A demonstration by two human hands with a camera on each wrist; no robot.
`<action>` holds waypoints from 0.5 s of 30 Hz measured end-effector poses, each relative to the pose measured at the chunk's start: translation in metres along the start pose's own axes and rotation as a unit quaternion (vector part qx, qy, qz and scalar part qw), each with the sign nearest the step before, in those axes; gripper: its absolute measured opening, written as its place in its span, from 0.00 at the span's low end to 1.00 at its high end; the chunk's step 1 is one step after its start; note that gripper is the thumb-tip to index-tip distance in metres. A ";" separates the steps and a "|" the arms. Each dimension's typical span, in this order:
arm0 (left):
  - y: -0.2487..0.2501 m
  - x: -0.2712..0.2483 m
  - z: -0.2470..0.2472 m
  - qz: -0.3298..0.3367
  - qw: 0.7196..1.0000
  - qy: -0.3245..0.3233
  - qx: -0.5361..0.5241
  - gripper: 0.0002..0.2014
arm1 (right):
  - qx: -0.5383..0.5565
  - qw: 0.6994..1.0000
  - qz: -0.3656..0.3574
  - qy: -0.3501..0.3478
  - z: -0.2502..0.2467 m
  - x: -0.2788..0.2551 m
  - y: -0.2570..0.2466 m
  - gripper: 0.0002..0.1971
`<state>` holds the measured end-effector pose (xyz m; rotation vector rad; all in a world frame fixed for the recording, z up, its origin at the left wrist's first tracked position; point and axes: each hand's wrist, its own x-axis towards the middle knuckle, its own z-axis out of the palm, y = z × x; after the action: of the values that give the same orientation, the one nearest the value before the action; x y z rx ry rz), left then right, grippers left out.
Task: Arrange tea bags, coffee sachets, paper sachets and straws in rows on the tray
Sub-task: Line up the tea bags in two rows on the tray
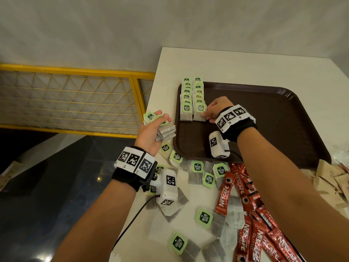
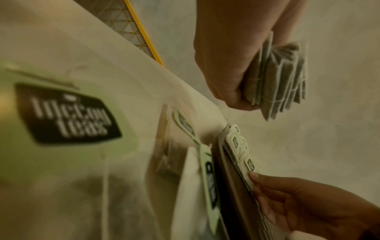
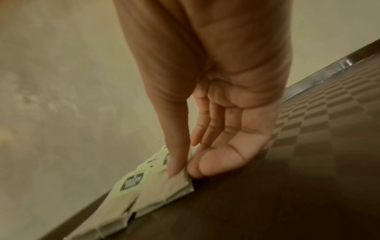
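Note:
A dark brown tray [image 1: 273,118] lies on the white table [image 1: 245,63]. Two rows of overlapping tea bags with green tags [image 1: 191,95] run along the tray's left side. My right hand [image 1: 204,115] is on the nearest bag of the right row [image 1: 198,115]. In the right wrist view the thumb lies on top of that tea bag [image 3: 164,190] and the fingers curl at its edge, so the right hand [image 3: 184,172] pinches it. Left of the tray, my left hand [image 1: 160,121] grips a stack of tea bags [image 1: 166,132], seen fanned as the stack [image 2: 277,78] in the left wrist view.
Loose tea bags [image 1: 204,218] are scattered on the table in front of the tray. Red coffee sachets [image 1: 245,195] lie in a heap to their right, brown paper sachets [image 1: 330,178] further right. A yellow railing [image 1: 75,99] stands beyond the table's left edge.

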<state>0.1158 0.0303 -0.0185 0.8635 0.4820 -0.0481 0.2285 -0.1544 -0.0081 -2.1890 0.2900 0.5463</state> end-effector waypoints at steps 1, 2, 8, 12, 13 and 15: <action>-0.001 0.000 0.001 -0.001 1.000 -0.003 0.001 0.09 | -0.005 1.000 -0.001 0.001 0.001 0.000 0.000 0.12; -0.001 0.000 0.001 -0.002 1.000 -0.006 0.002 0.09 | -0.009 1.000 -0.004 0.003 0.002 0.001 0.001 0.11; 0.001 0.002 0.000 -0.009 1.000 -0.013 -0.004 0.09 | -0.056 0.998 -0.009 0.016 0.002 0.002 -0.002 0.12; 0.000 0.006 -0.002 -0.019 0.999 -0.039 -0.007 0.07 | -0.114 0.991 -0.061 0.028 0.003 -0.006 -0.010 0.14; -0.001 0.007 -0.003 -0.024 0.999 -0.041 -0.004 0.07 | -0.132 0.989 -0.072 0.010 0.005 -0.009 -0.012 0.13; -0.003 0.009 -0.003 -0.033 0.999 -0.036 -0.005 0.07 | -0.176 0.979 -0.086 -0.059 0.012 -0.014 -0.017 0.13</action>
<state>0.1221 0.0318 -0.0260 0.8337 0.4431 -0.1362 0.2193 -0.1336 0.0035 -2.4789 -0.0656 0.6672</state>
